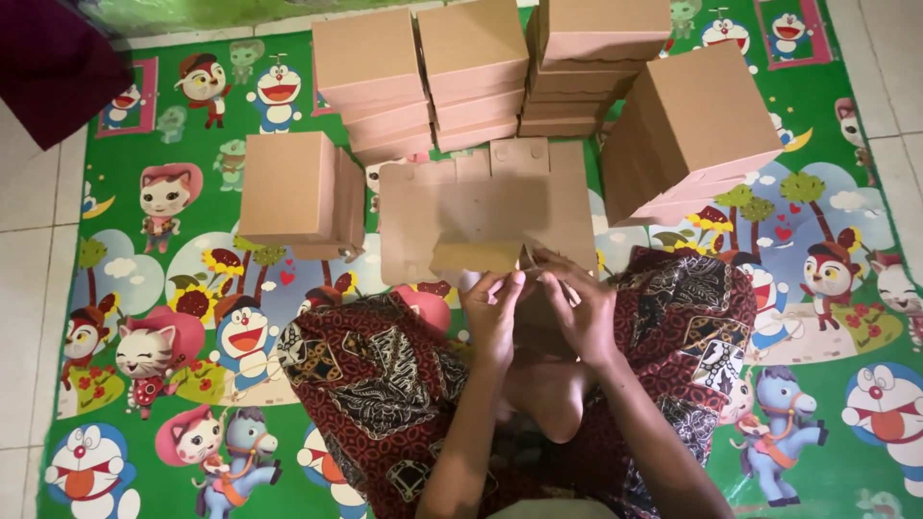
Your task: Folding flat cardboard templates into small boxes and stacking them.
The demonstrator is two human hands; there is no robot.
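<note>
Gripping the near edge of a flat cardboard blank (481, 216) at frame centre, left hand (492, 309) and right hand (577, 308) pinch its folded flap; finished boxes (471, 67) stacked above on cartoon mat (144, 288)

I count three back stacks of folded boxes (476, 72) along top of frame, one leaning stack (687, 130) at upper right, one lone box (288, 187) at left centre. One flat blank (481, 207) in centre. Two hands visible, left hand (492, 309) and right hand (577, 308).
</note>
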